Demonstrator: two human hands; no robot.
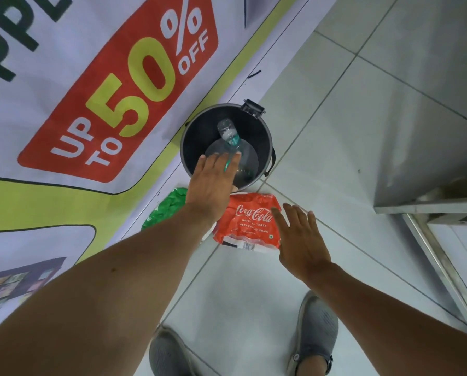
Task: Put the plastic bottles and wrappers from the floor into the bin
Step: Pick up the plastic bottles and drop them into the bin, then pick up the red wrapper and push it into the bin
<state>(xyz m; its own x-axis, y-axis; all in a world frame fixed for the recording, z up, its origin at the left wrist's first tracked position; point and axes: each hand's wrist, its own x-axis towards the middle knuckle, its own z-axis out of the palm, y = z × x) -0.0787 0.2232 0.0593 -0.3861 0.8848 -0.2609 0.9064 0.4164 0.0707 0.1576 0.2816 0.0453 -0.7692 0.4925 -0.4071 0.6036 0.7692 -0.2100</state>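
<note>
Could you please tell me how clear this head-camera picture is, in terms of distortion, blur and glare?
Head view: wide-angle bending curves the banner and tile lines; the bottle in the bin looks smeared; soft sheen on the steel cabinet; the red wrapper lettering stays legible.

Banner (96, 85) spread flat: red panel reads "UP TO 50% OFF", green border. White tiled floor (335, 126) to right of banner. Steel cabinet (430, 118) well right of banner. Two grey shoes (316, 335) below banner, on tiles.
</note>
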